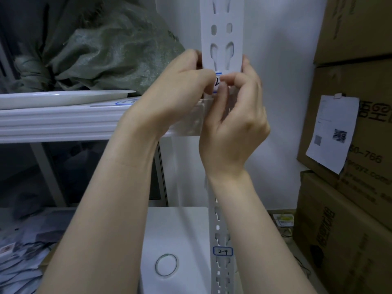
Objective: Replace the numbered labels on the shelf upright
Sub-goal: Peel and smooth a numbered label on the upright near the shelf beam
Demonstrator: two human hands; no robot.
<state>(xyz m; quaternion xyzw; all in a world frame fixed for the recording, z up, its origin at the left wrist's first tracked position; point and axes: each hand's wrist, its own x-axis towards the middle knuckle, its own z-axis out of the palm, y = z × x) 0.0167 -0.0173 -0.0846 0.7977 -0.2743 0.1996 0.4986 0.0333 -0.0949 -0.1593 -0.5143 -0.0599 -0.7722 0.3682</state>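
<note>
A white slotted shelf upright (221,20) runs from top to bottom of the view. On it, at shelf height, sits a small white label with a blue border and a black digit (217,81), mostly covered by fingers. My left hand (180,92) pinches the label's left edge. My right hand (235,115) pinches its right side with curled fingers, thumb against the upright's edge. Lower down the upright carries a second blue-bordered label reading 24 (222,251).
A white shelf beam (63,122) extends left, with a white tray (63,97) and a green woven sack (110,49) on top. A tape roll (166,263) lies on a white surface below. Stacked cardboard boxes (352,187) stand close on the right.
</note>
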